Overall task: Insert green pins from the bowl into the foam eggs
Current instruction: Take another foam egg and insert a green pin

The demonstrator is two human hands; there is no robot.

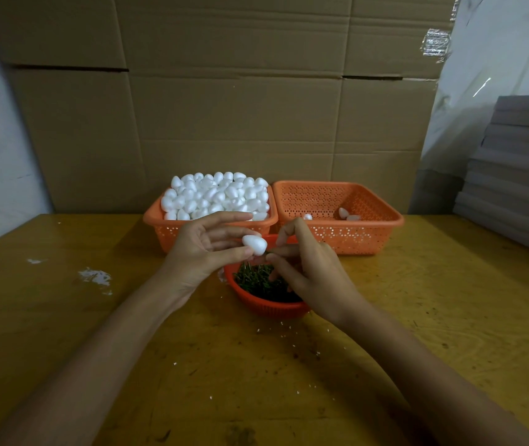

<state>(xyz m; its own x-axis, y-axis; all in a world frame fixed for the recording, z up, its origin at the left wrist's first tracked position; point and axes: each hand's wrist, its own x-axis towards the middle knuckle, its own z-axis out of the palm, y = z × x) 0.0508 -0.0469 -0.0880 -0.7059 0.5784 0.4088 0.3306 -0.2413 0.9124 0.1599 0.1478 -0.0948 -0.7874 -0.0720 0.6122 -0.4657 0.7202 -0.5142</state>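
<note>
My left hand (205,249) pinches a white foam egg (255,244) between thumb and fingers, above the red bowl (266,305). My right hand (308,268) pinches something thin at the egg's narrow end, presumably a green pin; the pin itself is too small to make out. The bowl holds a heap of green pins (256,278), partly hidden by my right hand. Behind it, the left orange basket (166,233) is heaped with foam eggs (218,194). The right orange basket (369,239) holds three eggs (345,214).
The baskets stand side by side on a yellow wooden table (95,333), against a wall of cardboard (224,107). White foam crumbs (95,276) lie on the table left of my hands. A stack of grey sheets (520,175) rises at the right edge.
</note>
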